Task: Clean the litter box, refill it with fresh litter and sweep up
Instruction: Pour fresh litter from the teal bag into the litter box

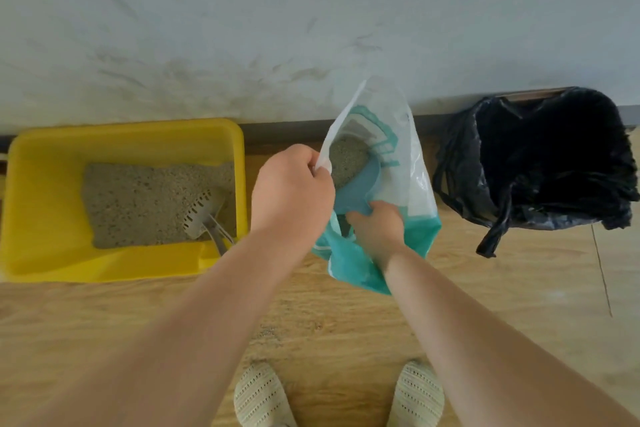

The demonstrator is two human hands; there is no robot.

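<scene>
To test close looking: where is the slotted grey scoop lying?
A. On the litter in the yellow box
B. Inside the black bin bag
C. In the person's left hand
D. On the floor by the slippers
A: the slotted grey scoop rests on the litter inside the yellow box, touched by neither hand.

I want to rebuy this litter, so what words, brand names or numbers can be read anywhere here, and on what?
None can be read.
Litter bag: only teal graphic shapes show through the plastic; any print is too blurred and creased to read.
Yellow litter box, blue scoop, slotted scoop, black bin bag: no text visible.
</scene>
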